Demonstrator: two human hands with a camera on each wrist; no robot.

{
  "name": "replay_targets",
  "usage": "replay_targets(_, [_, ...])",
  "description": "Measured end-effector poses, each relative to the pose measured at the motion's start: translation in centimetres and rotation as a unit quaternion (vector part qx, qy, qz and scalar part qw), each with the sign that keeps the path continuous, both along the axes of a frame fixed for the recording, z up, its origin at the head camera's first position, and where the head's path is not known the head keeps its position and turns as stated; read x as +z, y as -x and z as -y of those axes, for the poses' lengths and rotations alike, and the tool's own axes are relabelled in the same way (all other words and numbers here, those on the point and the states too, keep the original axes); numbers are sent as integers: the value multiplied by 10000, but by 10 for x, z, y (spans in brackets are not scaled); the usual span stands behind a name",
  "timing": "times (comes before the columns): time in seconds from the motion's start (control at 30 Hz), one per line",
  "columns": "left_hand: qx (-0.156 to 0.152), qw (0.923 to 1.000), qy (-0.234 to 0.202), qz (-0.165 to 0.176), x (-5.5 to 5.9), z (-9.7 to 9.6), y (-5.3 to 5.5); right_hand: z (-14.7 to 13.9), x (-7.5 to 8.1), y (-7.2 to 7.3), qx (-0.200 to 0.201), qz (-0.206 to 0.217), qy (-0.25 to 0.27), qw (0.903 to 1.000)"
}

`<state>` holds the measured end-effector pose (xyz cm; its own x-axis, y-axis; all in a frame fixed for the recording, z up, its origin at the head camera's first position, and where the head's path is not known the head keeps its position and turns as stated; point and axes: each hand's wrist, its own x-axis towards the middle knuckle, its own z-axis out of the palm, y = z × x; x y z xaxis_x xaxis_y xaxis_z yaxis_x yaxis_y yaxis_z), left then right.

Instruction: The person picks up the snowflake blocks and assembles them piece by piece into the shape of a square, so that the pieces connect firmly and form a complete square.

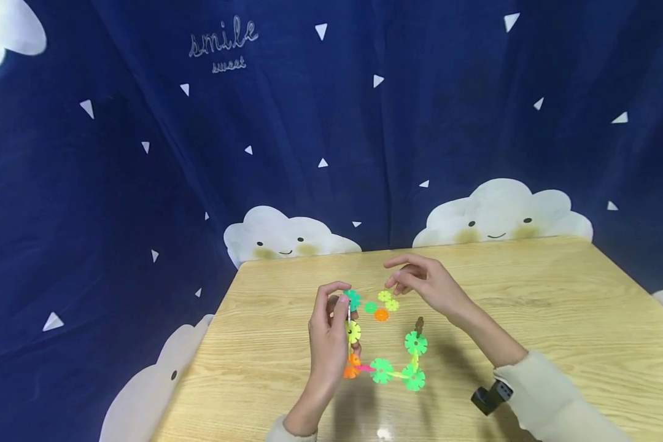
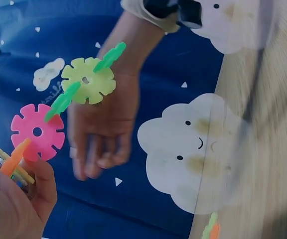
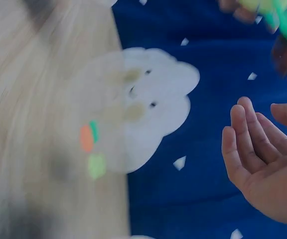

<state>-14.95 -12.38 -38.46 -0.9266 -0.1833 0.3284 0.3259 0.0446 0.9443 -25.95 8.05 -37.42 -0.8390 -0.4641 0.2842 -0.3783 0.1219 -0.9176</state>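
My left hand [image 1: 327, 337] grips a chain of slotted plastic discs [image 1: 381, 371] by its left side, above the table. The chain bends like a U, with teal, yellow, orange, pink and green discs and a brown disc [image 1: 419, 324] at its right end. In the left wrist view, a pink disc [image 2: 24, 127] sits close to the left fingertips. My right hand [image 1: 431, 285] hovers past the chain's right end with bent fingers. The right wrist view shows this hand [image 3: 263, 159] holding nothing, its fingers loosely curved and apart from the chain.
Beyond the chain, several loose discs lie on the wooden table [image 1: 276, 307]: a green disc [image 1: 370, 307], an orange disc [image 1: 382, 315] and yellow ones [image 1: 384, 296]. A blue curtain [image 1: 320, 110] with white clouds hangs behind the table.
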Motion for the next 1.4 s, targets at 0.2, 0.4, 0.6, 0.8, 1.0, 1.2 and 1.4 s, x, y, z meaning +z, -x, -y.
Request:
replay_targets(0.2, [86, 9999, 39, -61, -1, 4, 0, -10, -33, 26, -239, 383, -304, 9985])
replay_targets(0.4, [147, 9998, 0, -121, -2, 7, 0, -8, -72, 49, -198, 596, -810, 9947])
replay_targets(0.6, [244, 9996, 41, -153, -2, 8, 0, 2, -98, 59, -198, 758, -1103, 9908])
replay_targets(0.8, [341, 9991, 68, -242, -2, 9, 0, 13, -109, 59, -306, 784, -1277, 9882])
replay_targets(1.0, [236, 9993, -33, -287, -1, 9, -1, 23, -119, 62, -684, -23, -1733, 9825])
replay_targets(1.2, [47, 9996, -139, -256, -1, 7, -2, 24, -125, 64, -875, -480, -2182, 9708])
replay_targets(1.4, [54, 9995, -130, -266, 1, 6, -2, 20, -124, 61, -730, -577, -1960, 9762])
